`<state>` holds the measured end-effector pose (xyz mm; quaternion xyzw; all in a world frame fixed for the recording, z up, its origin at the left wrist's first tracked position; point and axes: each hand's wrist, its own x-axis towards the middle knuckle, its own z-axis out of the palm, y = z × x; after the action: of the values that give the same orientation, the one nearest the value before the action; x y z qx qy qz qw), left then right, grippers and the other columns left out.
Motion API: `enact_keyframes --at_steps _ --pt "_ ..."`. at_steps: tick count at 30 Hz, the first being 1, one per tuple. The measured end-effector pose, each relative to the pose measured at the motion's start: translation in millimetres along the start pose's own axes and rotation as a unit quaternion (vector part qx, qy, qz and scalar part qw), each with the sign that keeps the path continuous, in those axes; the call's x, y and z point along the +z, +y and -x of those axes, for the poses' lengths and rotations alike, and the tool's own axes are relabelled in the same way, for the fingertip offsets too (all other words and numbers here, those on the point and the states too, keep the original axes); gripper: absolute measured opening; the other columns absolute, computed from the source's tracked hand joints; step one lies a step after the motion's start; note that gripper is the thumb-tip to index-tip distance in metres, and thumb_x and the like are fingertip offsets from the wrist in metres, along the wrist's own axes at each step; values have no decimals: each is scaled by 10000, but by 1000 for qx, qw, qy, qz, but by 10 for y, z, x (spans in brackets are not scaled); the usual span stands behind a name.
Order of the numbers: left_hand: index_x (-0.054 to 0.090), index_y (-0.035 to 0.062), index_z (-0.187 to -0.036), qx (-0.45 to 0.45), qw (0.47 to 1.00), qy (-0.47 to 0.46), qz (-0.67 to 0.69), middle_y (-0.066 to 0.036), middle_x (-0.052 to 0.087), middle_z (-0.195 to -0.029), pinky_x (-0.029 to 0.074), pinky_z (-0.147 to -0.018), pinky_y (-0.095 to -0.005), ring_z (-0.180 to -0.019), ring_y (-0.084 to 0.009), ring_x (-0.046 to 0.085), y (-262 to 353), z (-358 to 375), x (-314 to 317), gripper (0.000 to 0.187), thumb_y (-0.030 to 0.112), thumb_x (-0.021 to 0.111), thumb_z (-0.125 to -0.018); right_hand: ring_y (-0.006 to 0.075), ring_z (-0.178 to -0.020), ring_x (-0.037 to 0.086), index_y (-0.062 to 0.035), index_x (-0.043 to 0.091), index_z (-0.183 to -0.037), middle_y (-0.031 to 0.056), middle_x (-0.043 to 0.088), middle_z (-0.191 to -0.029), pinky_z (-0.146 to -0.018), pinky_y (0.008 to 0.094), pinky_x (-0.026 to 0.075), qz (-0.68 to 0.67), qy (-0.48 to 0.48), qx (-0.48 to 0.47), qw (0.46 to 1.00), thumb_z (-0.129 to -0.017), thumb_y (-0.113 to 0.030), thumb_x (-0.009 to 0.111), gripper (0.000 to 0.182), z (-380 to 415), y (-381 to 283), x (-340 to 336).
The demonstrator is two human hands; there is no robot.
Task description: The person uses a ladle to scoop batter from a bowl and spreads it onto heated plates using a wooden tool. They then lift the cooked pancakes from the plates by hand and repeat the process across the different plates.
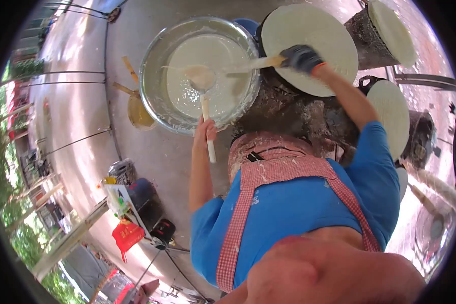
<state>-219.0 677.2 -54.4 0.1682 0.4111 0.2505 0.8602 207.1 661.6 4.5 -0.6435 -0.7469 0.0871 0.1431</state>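
My left hand (205,133) is wrapped round the pale handle of a ladle (202,78), whose bowl is over the white batter (180,50) in a wide metal basin (149,96). My right hand (303,58), in a dark glove with an orange cuff, grips the wooden handle of a flat, pale-bladed scraper (253,65). Motion blurs the scraper, and its blade reaches across the basin's right rim. Below that gloved hand lies a round griddle (314,30) with a pale, smooth layer over its top.
More round, pale-topped griddles (390,30) (390,114) stand to the right on dark drum-like bases. A yellowish container (139,111) with wooden-handled tools sits left of the basin. At lower left, a small stand (129,202) carries a red cloth or bag (127,237).
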Motion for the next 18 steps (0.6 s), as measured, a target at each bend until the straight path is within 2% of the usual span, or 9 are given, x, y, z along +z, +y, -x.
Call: enact_keyframes --at_steps 2,3,6,8,9,11,12,14,18 --pt "382 110 -1062 -83 988 106 -70 10 359 -515 273 -285 -229 -365 -86 351 53 -534 -678 292 84 501 -797 319 -679 588 -86 631 -789 141 609 -726 -640 406 453 144 -178 11 973 -739 -337 540 271 -237 -747 390" --pt "382 110 -1062 -98 988 104 -65 10 359 -515 273 -285 -229 -365 -86 351 -2 -667 -1052 292 84 501 -797 319 -679 588 -86 631 -789 141 609 -726 -640 406 453 144 -191 19 971 -739 -337 540 271 -188 -1020 351" --pt "403 71 -918 -176 915 131 -339 11 325 -475 279 -288 -268 -354 -91 344 91 -1113 -1320 187 99 522 -777 322 -709 588 -87 638 -766 142 612 -750 -643 409 455 127 -222 -8 967 -753 -330 508 275 -391 -1263 179" --pt "369 73 -754 -114 918 172 -339 11 315 -470 276 -285 -272 -343 -95 324 240 -818 -910 163 80 532 -758 327 -718 589 -84 638 -773 159 610 -762 -647 410 457 -8 -184 186 965 -752 -339 511 286 -119 -1174 436" --pt "369 73 -754 -107 922 163 -334 11 315 -470 276 -285 -272 -343 -95 324 222 -943 -899 163 80 532 -758 330 -729 588 -80 635 -783 163 610 -783 -662 407 456 15 -208 203 957 -746 -357 519 302 -33 -1267 549" --pt "323 96 -690 -253 953 121 -109 19 299 -473 262 -278 -234 -337 -79 303 203 -1094 -939 223 102 528 -778 335 -762 584 -77 622 -838 174 605 -827 -695 403 452 19 -202 228 952 -743 -392 525 343 305 -1558 836" --pt "323 96 -690 -248 955 119 -110 19 299 -473 262 -278 -234 -337 -79 303 255 -1114 -865 223 102 528 -778 338 -785 580 -79 612 -882 180 601 -849 -713 401 448 4 -172 237 956 -746 -409 522 369 474 -1635 904" --pt "330 99 -666 -362 907 131 173 32 279 -476 235 -272 -187 -336 -59 286 391 -880 -628 235 148 508 -812 338 -803 575 -76 596 -922 181 596 -873 -722 401 444 -58 -174 275 944 -750 -414 518 387 855 -1856 842" --pt "303 110 -589 -347 909 27 230 33 283 -491 211 -274 -148 -345 -28 251 1185 84 250 325 165 503 -838 340 -816 565 -68 562 -1001 182 588 -893 -718 406 440 -96 -119 340 928 -776 -391 508 397 1094 -2316 347"
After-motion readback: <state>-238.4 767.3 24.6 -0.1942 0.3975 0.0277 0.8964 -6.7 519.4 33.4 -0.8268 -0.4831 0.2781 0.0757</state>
